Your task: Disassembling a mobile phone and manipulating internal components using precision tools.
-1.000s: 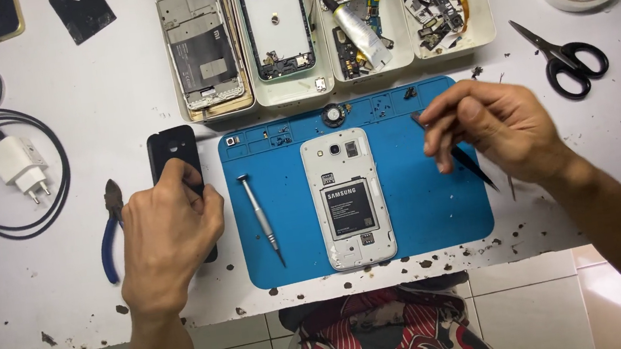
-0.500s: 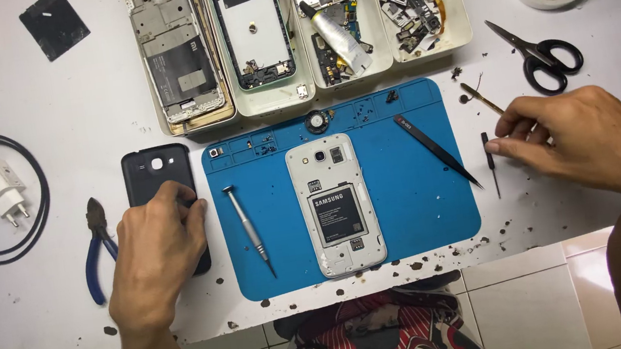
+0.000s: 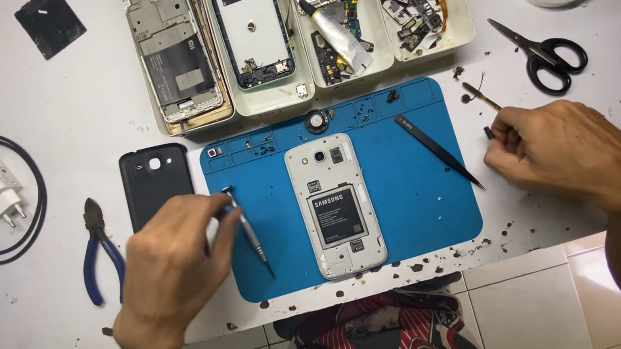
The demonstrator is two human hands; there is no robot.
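While the left hand (image 3: 175,268) pinches the top of a screwdriver (image 3: 248,232) at the blue mat's (image 3: 411,209) left edge, the tool's long axis runs upper left to lower right, tip toward the frame bottom, just right of the fingers. An opened white phone (image 3: 334,205) lies upright mid-mat, bare mat both sides. Right hand (image 3: 563,153) is off the mat's right edge, fingers curled narrow on a small dark bit (image 3: 489,132). Black tweezers (image 3: 438,151) lie diagonal between phone and right hand; a black back cover (image 3: 156,183) sits above the left hand.
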